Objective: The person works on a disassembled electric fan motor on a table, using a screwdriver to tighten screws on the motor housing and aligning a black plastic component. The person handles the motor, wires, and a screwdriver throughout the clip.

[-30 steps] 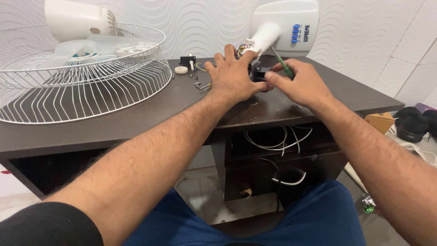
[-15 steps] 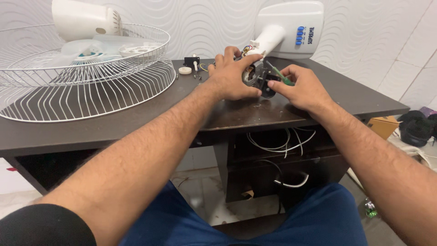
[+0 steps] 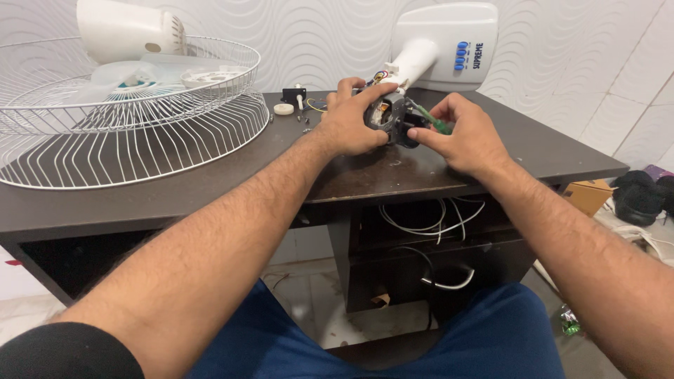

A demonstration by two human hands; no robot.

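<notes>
My left hand (image 3: 351, 123) grips a small round motor part (image 3: 387, 118) with metal and black pieces, held just above the dark brown desk (image 3: 365, 175). Coloured wires run from it into the white neck (image 3: 411, 62) of a fan stand. My right hand (image 3: 460, 133) is closed around a green-handled screwdriver (image 3: 434, 121), whose tip rests against the right side of the part.
A white wire fan guard (image 3: 119, 140) with pale blades and a white motor housing (image 3: 126, 28) lies on the desk's left. A white cap (image 3: 283, 109), a black piece (image 3: 293, 93) and small screws sit behind my left hand. The white fan base (image 3: 456, 45) leans on the wall. White cables (image 3: 428, 224) hang under the desk.
Both hands have lifted the motor part off the desk and tilted it toward me. The screwdriver now sits against its right side.
</notes>
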